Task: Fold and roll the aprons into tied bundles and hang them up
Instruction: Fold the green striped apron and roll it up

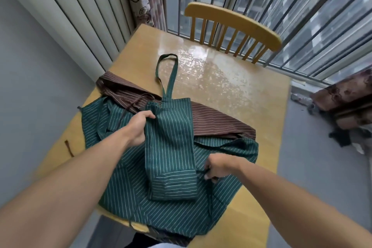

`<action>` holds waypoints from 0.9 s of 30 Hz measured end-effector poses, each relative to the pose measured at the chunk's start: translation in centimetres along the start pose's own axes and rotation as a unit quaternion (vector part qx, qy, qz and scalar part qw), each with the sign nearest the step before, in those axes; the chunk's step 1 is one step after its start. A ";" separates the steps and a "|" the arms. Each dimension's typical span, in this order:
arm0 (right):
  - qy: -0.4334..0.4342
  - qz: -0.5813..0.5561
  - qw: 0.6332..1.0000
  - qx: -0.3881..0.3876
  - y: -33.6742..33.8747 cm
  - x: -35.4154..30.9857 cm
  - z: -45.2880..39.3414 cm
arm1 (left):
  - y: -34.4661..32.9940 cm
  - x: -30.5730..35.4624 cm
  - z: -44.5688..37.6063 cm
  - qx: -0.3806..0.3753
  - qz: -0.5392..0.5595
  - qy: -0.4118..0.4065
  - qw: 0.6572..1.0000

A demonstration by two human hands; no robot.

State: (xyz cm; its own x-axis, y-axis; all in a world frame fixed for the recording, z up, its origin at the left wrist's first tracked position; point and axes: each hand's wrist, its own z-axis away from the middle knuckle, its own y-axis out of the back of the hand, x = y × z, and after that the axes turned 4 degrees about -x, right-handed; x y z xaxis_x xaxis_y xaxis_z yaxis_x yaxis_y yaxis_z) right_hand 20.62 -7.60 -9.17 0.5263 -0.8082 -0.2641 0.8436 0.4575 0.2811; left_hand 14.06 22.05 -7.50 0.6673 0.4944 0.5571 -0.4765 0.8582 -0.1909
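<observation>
The left hand (pixel 141 127), at the centre of the frame, has its grip closed on the upper left edge of a folded green apron (pixel 171 147), fingers curled over the cloth near the top corner. The right hand (pixel 218 168), lower right of centre, pinches a thin dark tie string (pixel 201 171) that comes out beside the folded strip's lower end; which apron the string belongs to is a guess, though it looks like the green one's waist tie.

The folded green apron is a long narrow strip lying up the middle of the frame, its neck loop (pixel 167 72) stretched toward the upper centre on the bare surface (pixel 231 86). It lies on a second green apron (pixel 124 187) spread flat and hanging over the near edge; a brown striped apron (pixel 217 121) lies under both, showing at centre left and centre right.

My reading: folding lengthwise is done and rolling has not begun. The next move calls for freeing the ties to the sides, then rolling the strip tightly from its lower end toward the loop, keeping the edges even so the ties can wrap round.

The right fingertips are partly hidden by the string and cloth. The string's far end is lost in the folds. A wooden chair (pixel 233 24) stands at the upper centre; no hook or rail for hanging is visible
</observation>
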 end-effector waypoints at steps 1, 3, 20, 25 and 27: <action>-0.006 -0.071 0.997 -0.024 0.2 0.3 0.9 | -0.5 0.7 0.4 -0.017 -0.012 0.006 1.000; -0.038 -0.142 0.988 -0.046 0.8 1.0 2.4 | -2.0 2.1 1.3 -0.062 -0.033 0.007 0.997; -0.259 0.135 0.944 0.154 4.2 2.4 4.4 | -5.3 5.0 -4.9 0.009 -0.084 -0.034 0.996; -0.023 -0.338 0.906 0.255 6.9 -1.5 0.2 | -4.1 4.1 -6.8 0.022 -0.107 -0.041 0.993; -0.016 -0.422 0.871 0.251 7.3 -2.6 -1.6 | -4.1 4.1 -6.7 0.009 -0.090 -0.049 0.995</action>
State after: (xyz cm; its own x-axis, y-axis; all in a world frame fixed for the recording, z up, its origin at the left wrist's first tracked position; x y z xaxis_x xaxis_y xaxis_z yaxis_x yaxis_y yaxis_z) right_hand 25.64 -1.57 -7.93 -0.2695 -0.7911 -0.5491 0.7712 -0.5188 0.3689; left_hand 22.62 21.46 -9.88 0.6840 0.3165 0.6573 -0.3654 0.9284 -0.0668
